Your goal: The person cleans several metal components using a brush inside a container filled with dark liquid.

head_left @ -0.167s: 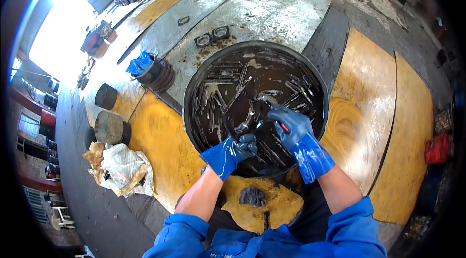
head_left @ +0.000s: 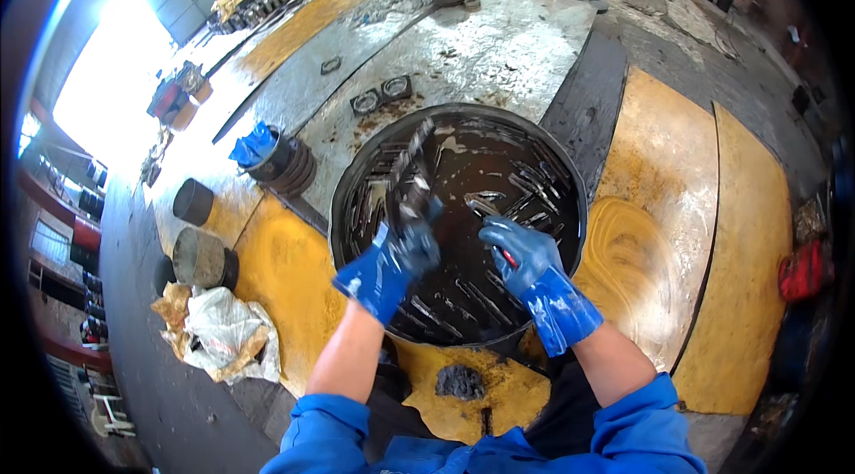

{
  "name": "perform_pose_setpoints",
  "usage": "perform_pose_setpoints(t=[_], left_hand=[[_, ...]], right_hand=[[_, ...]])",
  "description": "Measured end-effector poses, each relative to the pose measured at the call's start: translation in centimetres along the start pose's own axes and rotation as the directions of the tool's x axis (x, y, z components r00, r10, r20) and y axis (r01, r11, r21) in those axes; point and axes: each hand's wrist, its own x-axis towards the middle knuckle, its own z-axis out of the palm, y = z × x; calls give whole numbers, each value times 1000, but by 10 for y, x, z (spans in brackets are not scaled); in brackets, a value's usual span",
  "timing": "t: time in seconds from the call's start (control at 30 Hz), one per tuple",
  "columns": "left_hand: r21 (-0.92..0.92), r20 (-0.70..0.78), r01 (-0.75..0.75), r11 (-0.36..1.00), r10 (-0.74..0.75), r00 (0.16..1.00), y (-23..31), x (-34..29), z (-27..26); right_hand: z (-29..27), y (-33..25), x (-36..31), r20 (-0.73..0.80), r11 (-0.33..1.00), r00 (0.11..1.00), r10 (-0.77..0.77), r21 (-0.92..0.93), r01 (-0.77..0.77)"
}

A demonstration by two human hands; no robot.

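Holding a dark, glossy metal part (head_left: 411,156) up over a round tub (head_left: 581,180), the person's gloved left hand (head_left: 411,249) is closed around its lower end, and the part tilts, its top pointing toward the tub's far side. The right hand (head_left: 524,251), also in a blue glove, grips a tool with a red handle (head_left: 509,257), just beside the left and above the same tub; the glove hides most of the tool, so I cannot tell its kind. A pale metal piece (head_left: 481,204) shows just past those fingers, though whether it touches them I cannot tell. Dark liquid (head_left: 463,256) fills the tub, with slim bars (head_left: 539,184) lying in it, mostly along the sides. Between the person's knees, a black lump (head_left: 460,381) rests on a yellow board (head_left: 427,398). Off to the left, a white bag (head_left: 227,331) lies crumpled near a grey cylinder (head_left: 198,257), and farther up a bucket (head_left: 274,160) with blue plastic (head_left: 254,144) in it stands against some stacked rings (head_left: 301,173). Beyond the tub, two square pieces (head_left: 380,94) sit side by side on the metal sheet (head_left: 499,37).
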Motion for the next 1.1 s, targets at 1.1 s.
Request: perform_pose_setpoints(t=[1.1], left_hand=[[289, -356, -227, 930, 324, 876, -116, -102, 3]], right_hand=[[-14, -77, -72, -60, 968, 997, 42, 251, -26]])
